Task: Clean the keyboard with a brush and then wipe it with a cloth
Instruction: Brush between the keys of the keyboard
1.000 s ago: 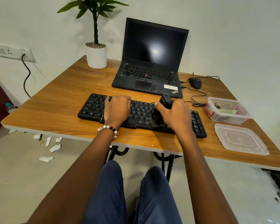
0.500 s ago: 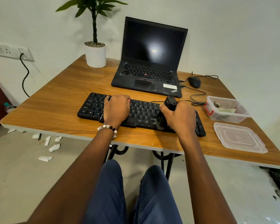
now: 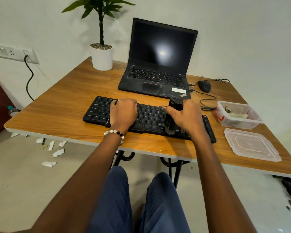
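The right hand [image 3: 186,117] has slid its brush [image 3: 172,117] a little further toward the keyboard's right end than a moment ago, while the left hand [image 3: 123,112] has stayed put. The keyboard [image 3: 97,109] lies near the table's [image 3: 60,101] front edge, left hand resting flat on its left half, steadying it. The right hand's fingers wrap the black brush, bristles down on the keys. I'd judge brushing is well along; wiping is untouched, and I cannot pick out a cloth, unless it's in the clear box [image 3: 238,115] right of the keyboard.

Left hand [image 3: 123,113] flat, right hand [image 3: 187,116] curled
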